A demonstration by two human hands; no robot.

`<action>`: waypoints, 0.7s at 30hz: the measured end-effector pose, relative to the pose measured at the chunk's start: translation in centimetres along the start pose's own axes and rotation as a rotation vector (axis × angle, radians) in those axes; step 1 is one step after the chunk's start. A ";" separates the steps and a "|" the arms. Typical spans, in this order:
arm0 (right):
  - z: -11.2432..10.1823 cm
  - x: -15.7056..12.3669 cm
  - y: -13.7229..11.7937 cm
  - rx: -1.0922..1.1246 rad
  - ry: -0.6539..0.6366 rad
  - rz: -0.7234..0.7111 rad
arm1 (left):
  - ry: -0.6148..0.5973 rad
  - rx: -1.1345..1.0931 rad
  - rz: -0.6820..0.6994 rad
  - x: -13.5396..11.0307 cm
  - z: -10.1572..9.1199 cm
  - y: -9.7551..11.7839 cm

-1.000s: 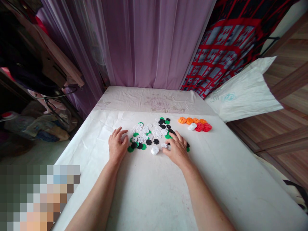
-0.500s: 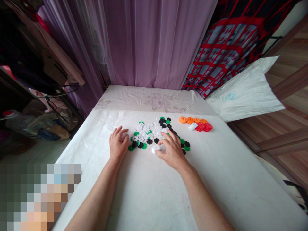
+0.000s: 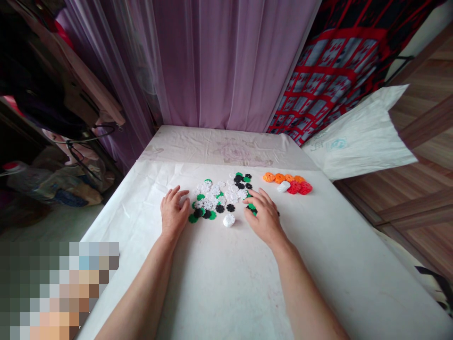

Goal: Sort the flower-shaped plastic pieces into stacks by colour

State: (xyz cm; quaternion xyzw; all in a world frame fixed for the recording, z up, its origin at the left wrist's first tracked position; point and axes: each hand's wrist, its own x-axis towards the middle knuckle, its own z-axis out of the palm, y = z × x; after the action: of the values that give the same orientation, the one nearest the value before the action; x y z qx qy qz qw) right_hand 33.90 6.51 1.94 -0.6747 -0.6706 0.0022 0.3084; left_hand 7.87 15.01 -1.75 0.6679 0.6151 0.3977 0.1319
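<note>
Loose flower-shaped plastic discs lie in a spread pile: white discs (image 3: 211, 190) in the middle, with green discs (image 3: 193, 218) and black discs (image 3: 230, 208) among and around them. A short stack of white discs (image 3: 229, 220) stands on the near side of the pile. My left hand (image 3: 173, 210) rests at the pile's left edge, fingers apart, holding nothing. Over the pile's right part hovers my right hand (image 3: 264, 215), its fingers curved and spread with nothing seen between them. It hides some of the green and black discs beneath.
Stacks of orange discs (image 3: 279, 178), red discs (image 3: 300, 187) and a white stack (image 3: 283, 186) lie at the back right of the white-covered table (image 3: 212, 274). A white bag (image 3: 364, 141) hangs by the right edge. Purple curtains (image 3: 219, 61) close off the far side.
My right hand has let go of the white stack and moved right, leaving it standing on the table. My left hand has stayed in place.
</note>
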 end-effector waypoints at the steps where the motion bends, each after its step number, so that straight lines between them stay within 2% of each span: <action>1: -0.1 0.2 0.6 -0.008 0.024 0.024 | -0.001 0.000 -0.003 0.0 0.0 0.1; 5: 0.5 0.8 1.7 -0.069 0.034 0.065 | -0.005 -0.001 -0.011 0.0 -0.1 0.1; 13: 3.1 2.4 0.2 -0.226 -0.132 0.004 | -0.021 0.009 -0.006 0.0 -0.1 -0.2; 17: 3.1 2.5 0.2 -0.255 -0.169 -0.017 | -0.025 0.015 -0.012 0.0 -0.2 0.0; 21: 2.8 1.2 0.6 -0.238 -0.166 -0.026 | -0.044 0.024 -0.015 0.1 -0.3 0.1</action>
State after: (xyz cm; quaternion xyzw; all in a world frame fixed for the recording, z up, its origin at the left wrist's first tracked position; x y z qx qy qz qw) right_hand 33.38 8.74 -0.05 -0.6950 -0.6982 -0.0254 0.1697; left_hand 7.76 14.99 -1.49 0.6735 0.6216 0.3746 0.1404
